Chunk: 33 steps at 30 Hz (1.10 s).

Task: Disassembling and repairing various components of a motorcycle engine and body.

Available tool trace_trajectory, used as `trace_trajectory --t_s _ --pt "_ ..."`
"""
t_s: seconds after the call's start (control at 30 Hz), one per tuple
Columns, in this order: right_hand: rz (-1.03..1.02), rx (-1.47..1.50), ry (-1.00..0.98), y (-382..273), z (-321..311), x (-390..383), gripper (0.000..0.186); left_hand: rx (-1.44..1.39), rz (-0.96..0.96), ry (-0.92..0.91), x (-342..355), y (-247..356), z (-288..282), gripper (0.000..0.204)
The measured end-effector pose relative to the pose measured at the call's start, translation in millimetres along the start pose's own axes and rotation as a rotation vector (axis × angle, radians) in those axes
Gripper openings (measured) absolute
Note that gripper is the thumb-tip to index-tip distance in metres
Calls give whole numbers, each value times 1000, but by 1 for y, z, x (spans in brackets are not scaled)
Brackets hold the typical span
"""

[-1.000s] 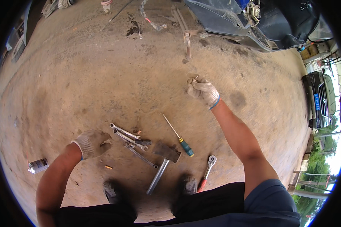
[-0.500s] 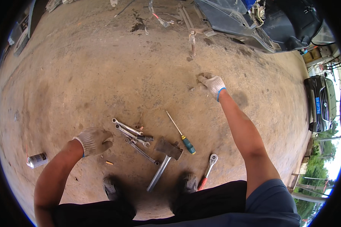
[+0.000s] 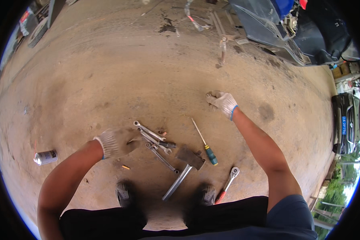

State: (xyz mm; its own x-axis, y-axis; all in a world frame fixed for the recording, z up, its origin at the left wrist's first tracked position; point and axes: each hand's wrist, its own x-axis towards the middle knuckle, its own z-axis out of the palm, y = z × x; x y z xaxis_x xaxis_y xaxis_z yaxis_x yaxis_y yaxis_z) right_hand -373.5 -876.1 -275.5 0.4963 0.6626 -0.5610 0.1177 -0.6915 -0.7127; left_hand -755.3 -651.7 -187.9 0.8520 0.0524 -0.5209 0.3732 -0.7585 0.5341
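My left hand [image 3: 118, 143], in a whitish knit glove, hovers by the wrenches, its thumb apart from blurred fingers and no held thing showing. Several metal wrenches [image 3: 152, 132] lie in a loose cluster, with a dark cylindrical piece [image 3: 167, 144] among them. My gloved right hand [image 3: 223, 103] is out over the floor to the right, fingers curled and pressed together; whatever is in them is too small to make out. Between my arms lie a hammer [image 3: 191, 159] with a metal handle and a green-handled screwdriver [image 3: 211, 155]. A red-handled ratchet [image 3: 230, 180] rests near my right foot.
A spray can [image 3: 46, 157] lies on its side at the left. A cigarette butt [image 3: 126, 167] is on the concrete floor [image 3: 88, 92]. Dark vehicle parts [image 3: 264, 32] and a metal linkage [image 3: 223, 39] occupy the far right. A parked car [image 3: 345, 124] stands at the right edge.
The view has shifted, so the floor things sit farther right and slightly lower. My left hand has come closer to the wrenches. My right hand has drawn nearer and leftward over the floor.
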Motion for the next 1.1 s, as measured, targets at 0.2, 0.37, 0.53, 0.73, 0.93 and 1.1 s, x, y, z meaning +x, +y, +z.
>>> trace_trajectory --t_s 0.2,0.37,0.53,0.73,0.93,1.1 --pt "-194 250 -282 -106 83 -84 38 -408 40 344 19 47 -14 63" --pt "-248 369 -362 -155 101 -132 35 -1094 227 286 11 63 -24 60" --pt "-248 443 -351 -169 92 -158 36 -1074 229 330 -5 70 -29 51" --pt "-304 -5 -121 -179 82 -183 48 -552 317 653 -12 89 -32 43" --pt "-211 343 -241 -181 75 -201 41 -188 453 869 -20 104 -37 37" --pt "-466 -72 -32 -186 78 -211 42 -347 437 901 -27 108 -42 30"
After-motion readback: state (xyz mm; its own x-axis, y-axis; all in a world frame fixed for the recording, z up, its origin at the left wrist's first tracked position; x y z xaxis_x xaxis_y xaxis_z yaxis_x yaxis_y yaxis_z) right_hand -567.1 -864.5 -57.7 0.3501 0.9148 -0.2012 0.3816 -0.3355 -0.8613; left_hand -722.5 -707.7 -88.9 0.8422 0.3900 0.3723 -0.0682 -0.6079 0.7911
